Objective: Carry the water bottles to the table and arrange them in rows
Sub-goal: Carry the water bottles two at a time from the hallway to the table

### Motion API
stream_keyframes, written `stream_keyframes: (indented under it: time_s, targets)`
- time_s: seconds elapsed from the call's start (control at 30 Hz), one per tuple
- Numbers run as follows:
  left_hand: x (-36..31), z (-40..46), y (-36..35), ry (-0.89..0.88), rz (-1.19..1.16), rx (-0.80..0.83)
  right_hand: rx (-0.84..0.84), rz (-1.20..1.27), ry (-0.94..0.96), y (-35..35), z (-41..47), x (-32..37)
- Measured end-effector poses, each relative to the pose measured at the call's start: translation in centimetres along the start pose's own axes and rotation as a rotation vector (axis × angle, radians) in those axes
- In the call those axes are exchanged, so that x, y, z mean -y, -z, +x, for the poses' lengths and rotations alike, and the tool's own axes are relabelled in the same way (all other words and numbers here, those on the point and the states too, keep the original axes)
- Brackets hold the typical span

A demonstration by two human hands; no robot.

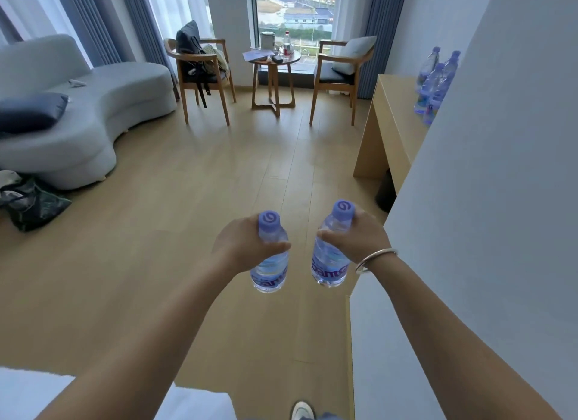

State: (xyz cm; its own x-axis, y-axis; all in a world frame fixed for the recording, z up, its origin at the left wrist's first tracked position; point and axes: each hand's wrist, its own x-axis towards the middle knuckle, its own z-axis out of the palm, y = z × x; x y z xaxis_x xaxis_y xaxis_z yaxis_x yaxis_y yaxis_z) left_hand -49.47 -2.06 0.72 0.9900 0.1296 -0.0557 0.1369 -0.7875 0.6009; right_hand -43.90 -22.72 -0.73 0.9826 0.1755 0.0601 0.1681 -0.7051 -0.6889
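My left hand (242, 242) grips a clear water bottle with a purple cap (269, 271) around its neck and shoulder. My right hand (359, 236), with a silver bangle at the wrist, grips a second bottle of the same kind (328, 263). Both bottles stay upright, held out in front of me above the wooden floor. Far to the right, several more purple-capped bottles (434, 81) stand grouped on a light wooden table (394, 112); a white wall corner hides part of that table.
The white wall (488, 200) juts out close on my right. A grey sofa (78, 106) and a dark bag (31, 203) lie to the left. Two wooden chairs (203, 72) and a small round table (271, 75) stand by the window. Open floor stretches ahead.
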Motion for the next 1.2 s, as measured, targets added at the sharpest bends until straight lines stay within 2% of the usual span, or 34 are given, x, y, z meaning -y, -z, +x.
stream_keyframes:
  time_s: [0.2, 0.47, 0.83, 1.2]
  targets:
    - [-0.8, 7.4, -1.1, 0.032, -0.020, 0.028, 0.019, 0.026, -0.057, -0.1, 7.1, -2.4]
    - [-1.4, 21.1, -2.5, -0.039, -0.041, 0.089, 0.042, 0.046, -0.151, -0.1, 17.5, -4.3]
    - [-3.9, 44.3, -1.4, -0.251, -0.012, 0.201, -0.158, 0.063, -0.322, 1.2, 36.7, -3.9]
    - [-5.3, 57.8, -5.1, -0.346, -0.145, 0.363, -0.275, 0.116, -0.485, 2.9, 46.9, -7.8]
